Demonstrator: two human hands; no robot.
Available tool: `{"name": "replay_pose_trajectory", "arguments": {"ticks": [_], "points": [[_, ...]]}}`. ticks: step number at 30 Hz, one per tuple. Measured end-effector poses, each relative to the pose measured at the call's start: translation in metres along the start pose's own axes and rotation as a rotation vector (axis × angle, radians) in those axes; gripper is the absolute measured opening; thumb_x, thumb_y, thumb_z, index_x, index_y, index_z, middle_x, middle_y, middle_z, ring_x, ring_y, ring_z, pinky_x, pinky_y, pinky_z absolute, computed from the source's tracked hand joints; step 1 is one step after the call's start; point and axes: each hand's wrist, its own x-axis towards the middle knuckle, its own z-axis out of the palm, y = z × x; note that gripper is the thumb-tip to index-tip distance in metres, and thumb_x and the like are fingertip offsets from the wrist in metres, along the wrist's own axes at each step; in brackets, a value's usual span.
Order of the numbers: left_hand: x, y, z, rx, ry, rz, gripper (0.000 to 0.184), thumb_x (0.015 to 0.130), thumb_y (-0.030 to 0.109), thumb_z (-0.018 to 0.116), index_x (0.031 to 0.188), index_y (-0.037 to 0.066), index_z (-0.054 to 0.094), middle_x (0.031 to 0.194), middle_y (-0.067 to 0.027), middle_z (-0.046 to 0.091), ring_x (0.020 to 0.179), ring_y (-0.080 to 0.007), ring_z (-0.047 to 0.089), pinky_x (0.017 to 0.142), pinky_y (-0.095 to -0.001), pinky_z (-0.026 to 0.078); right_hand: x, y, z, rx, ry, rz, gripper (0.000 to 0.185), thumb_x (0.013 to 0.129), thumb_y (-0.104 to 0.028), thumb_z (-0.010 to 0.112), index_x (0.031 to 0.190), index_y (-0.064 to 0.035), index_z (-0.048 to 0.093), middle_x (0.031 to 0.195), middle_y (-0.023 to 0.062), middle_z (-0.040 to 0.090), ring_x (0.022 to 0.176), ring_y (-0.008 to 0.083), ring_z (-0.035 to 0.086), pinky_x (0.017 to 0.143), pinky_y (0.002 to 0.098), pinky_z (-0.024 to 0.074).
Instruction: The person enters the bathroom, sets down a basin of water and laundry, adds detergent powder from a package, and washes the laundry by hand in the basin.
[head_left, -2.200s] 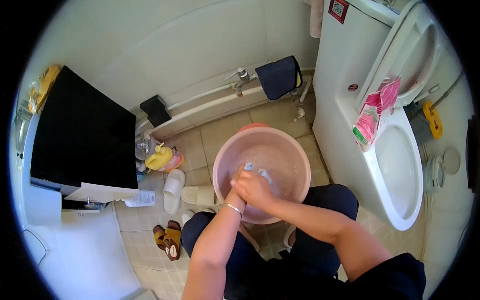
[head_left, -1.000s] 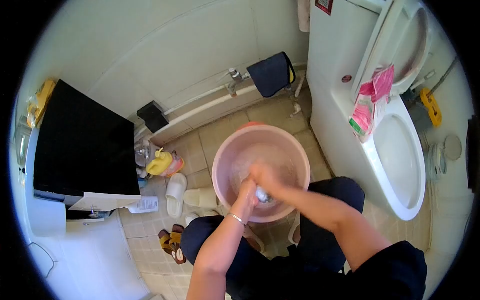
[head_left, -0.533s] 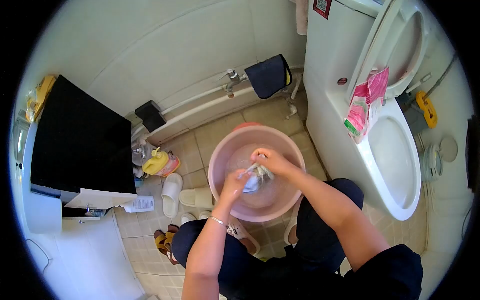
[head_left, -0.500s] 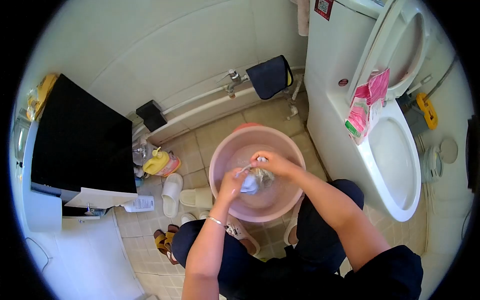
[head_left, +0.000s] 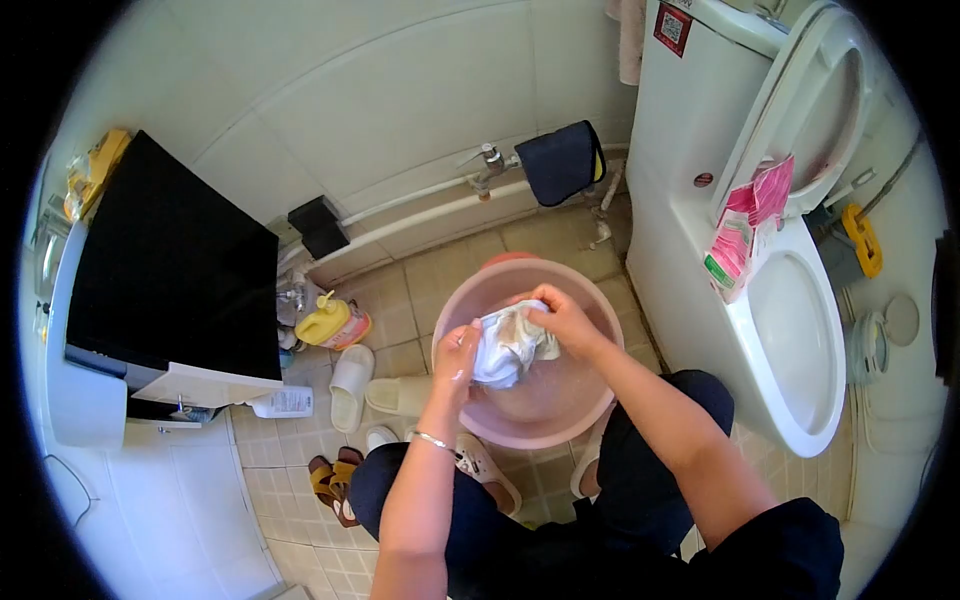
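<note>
Cloth [head_left: 500, 358], bunched moments ago, now opened out over basin [head_left: 575, 405], exposing brownish patch [head_left: 514, 328]. Left hand [head_left: 458, 352] and right hand [head_left: 562, 318] each grip an edge.

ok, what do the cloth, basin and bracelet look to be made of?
Cloth: thin, matt fabric, judging by its soft creases; fibre can't be told.
Basin: likely moulded plastic, smooth with a slight sheen; even pink colour and rounded rim suggest it.
Bracelet: probably metal, polished; silvery and bright along the band, though too small to be sure.
</note>
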Motion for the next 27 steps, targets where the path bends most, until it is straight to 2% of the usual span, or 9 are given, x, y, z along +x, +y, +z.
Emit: {"name": "replay_pose_trajectory", "arguments": {"ticks": [3, 6, 7, 9, 12, 15, 18, 21, 27], "points": [[-0.01, 0.004, 0.029, -0.404, 0.231, -0.146, 0.033, 0.09, 0.036, 0.049, 0.08, 0.006, 0.059, 0.07, -0.0021, 0.057, 0.058, -0.0115, 0.052, 0.054, -0.0236, 0.042, -0.016, 0.009, 0.046, -0.575, -0.004, -0.507, 0.015, 0.082, -0.017, 0.061, 0.085, -0.0052, 0.053, 0.083, 0.0042, 0.059, 0.075, 0.0181, 0.057, 0.065, 0.0302, 0.045], [-0.007, -0.048, 0.035, -0.524, 0.137, -0.259, 0.037, 0.091, 0.041, 0.044, 0.084, 0.008, 0.058, 0.076, -0.0043, 0.059, 0.063, -0.0162, 0.054, 0.056, -0.0273, 0.045, -0.046, 0.017, 0.069, -1.019, -0.103, -0.575, 0.021, 0.08, -0.024, 0.062, 0.084, -0.0053, 0.054, 0.079, 0.01, 0.057, 0.069, 0.0293, 0.056, 0.061, 0.0372, 0.0445], [-0.012, -0.056, 0.046, -0.854, 0.05, -0.253, 0.037, 0.091, 0.042, 0.043, 0.084, 0.009, 0.057, 0.078, -0.0042, 0.058, 0.066, -0.0171, 0.055, 0.057, -0.0286, 0.046, -0.032, 0.024, 0.064, -1.02, -0.105, -0.565, 0.021, 0.08, -0.024, 0.062, 0.084, -0.0053, 0.054, 0.079, 0.01, 0.057, 0.069, 0.0293, 0.056, 0.061, 0.0372, 0.0445], [-0.012, -0.061, 0.063, -0.729, 0.1, -0.307, 0.033, 0.091, 0.037, 0.044, 0.086, 0.008, 0.057, 0.08, -0.0052, 0.059, 0.068, -0.0173, 0.056, 0.058, -0.0302, 0.047, 0.0, 0.04, 0.043, -0.946, 0.301, 0.079, 0.028, 0.082, -0.031, 0.058, 0.075, -0.004, 0.055, 0.074, 0.0153, 0.054, 0.066, 0.0365, 0.052, 0.058, 0.042, 0.0426], [-0.002, -0.061, 0.063, -0.476, 0.187, -0.362, 0.025, 0.09, 0.028, 0.046, 0.089, 0.006, 0.057, 0.084, -0.0072, 0.059, 0.073, -0.0176, 0.058, 0.059, -0.0335, 0.048, -0.025, 0.05, 0.049, -1.107, 0.203, -0.181, 0.028, 0.082, -0.027, 0.056, 0.07, -0.0012, 0.056, 0.076, 0.0161, 0.055, 0.066, 0.0311, 0.054, 0.062, 0.0378, 0.0438], [-0.005, -0.092, 0.048, -0.566, -0.136, 0.011, 0.026, 0.089, 0.024, 0.048, 0.093, 0.0, 0.058, 0.084, -0.0094, 0.06, 0.069, -0.0177, 0.058, 0.054, -0.035, 0.046, -0.047, 0.032, 0.07, -0.875, 0.02, -0.298, 0.036, 0.087, -0.031, 0.05, 0.066, -0.0016, 0.055, 0.071, 0.0195, 0.053, 0.066, 0.0378, 0.053, 0.061, 0.0429, 0.0419], [-0.002, -0.095, 0.073, -0.564, 0.129, -0.292, 0.027, 0.089, 0.022, 0.05, 0.088, -0.004, 0.057, 0.077, -0.0103, 0.06, 0.064, -0.0185, 0.058, 0.048, -0.0353, 0.043, -0.002, 0.057, 0.018, -0.985, 0.262, -0.057, 0.028, 0.083, -0.025, 0.055, 0.069, -0.001, 0.056, 0.074, 0.0192, 0.053, 0.069, 0.0357, 0.054, 0.062, 0.0414, 0.0423], [-0.006, -0.061, 0.072, -0.393, 0.112, -0.381, 0.027, 0.091, 0.022, 0.044, 0.098, -0.001, 0.055, 0.086, -0.0118, 0.061, 0.073, -0.0201, 0.06, 0.058, -0.0321, 0.049, -0.031, 0.087, 0.035, -1.058, 0.145, -0.493, 0.02, 0.082, -0.013, 0.056, 0.068, 0.0016, 0.056, 0.076, 0.0175, 0.053, 0.07, 0.0318, 0.053, 0.063, 0.0357, 0.0423], [-0.02, -0.06, 0.076, -0.632, 0.102, -0.45, 0.024, 0.087, 0.021, 0.052, 0.084, -0.003, 0.058, 0.072, -0.0118, 0.059, 0.061, -0.0198, 0.057, 0.046, -0.0363, 0.042, -0.017, 0.084, 0.017, -1.16, 0.176, -0.254, 0.029, 0.086, -0.022, 0.051, 0.068, 0.0006, 0.053, 0.073, 0.0189, 0.051, 0.068, 0.032, 0.052, 0.06, 0.0377, 0.0414]]}}
